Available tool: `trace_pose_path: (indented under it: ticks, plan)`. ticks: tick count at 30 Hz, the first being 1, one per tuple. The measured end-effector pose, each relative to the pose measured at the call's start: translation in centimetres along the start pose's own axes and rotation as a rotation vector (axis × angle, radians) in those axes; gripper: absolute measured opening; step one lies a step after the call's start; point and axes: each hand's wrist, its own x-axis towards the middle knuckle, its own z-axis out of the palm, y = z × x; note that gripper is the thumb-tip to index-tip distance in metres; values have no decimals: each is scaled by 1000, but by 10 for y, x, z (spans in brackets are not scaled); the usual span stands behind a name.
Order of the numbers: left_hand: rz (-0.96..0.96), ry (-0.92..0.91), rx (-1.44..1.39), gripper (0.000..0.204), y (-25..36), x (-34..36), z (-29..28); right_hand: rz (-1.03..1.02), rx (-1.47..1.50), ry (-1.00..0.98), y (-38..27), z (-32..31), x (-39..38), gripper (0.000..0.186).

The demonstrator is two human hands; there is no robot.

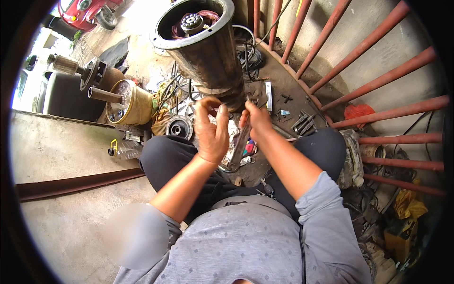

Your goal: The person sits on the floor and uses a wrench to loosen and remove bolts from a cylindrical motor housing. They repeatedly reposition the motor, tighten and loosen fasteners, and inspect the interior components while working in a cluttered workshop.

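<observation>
1. Head view, the main piece: a dark cylindrical metal housing stands at the top centre, in front of the person, leaning a little in the fisheye picture. Its wide flanged rim faces up, and reddish copper winding and a round bearing show inside the open end.
2. Head view, right hand: the right hand is near the foot of the housing, its fingers closed around the upper part of a long metal tool. The tool slants down toward the person's lap; its exact kind is hard to make out.
3. Head view, left hand: the left hand is raised just beside the tool, in front of the housing's lower end. Its fingers are bent, with a narrow gap between thumb and forefinger; I cannot tell whether they pinch something small or touch the housing.
4. Head view, left side: a ring-shaped metal part lies on the ground near the left knee. Farther left stands a cream bucket with a metal shaft across its top, and a clear plastic bottle lies nearer the person.
5. Head view, right side: several dark metal pieces lie together near the right knee. A black cable coil sits behind the housing, red bars run along the wall, and a red bag rests behind them.
</observation>
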Motion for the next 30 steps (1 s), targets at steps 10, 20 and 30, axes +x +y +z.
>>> trace_pose_path:
  ticks: [10, 20, 30]
  plan:
    - [-1229, 123, -996, 29, -166, -6, 80, -84, -475, 40, -182, -59, -18, 28]
    - [-1018, -156, -1402, 28, -192, 14, 77, -83, -404, 161, -176, -88, 9, 25]
    - [-1044, -323, -1519, 25, -182, 18, 61, -17, -465, 144, -165, -55, 29, 23]
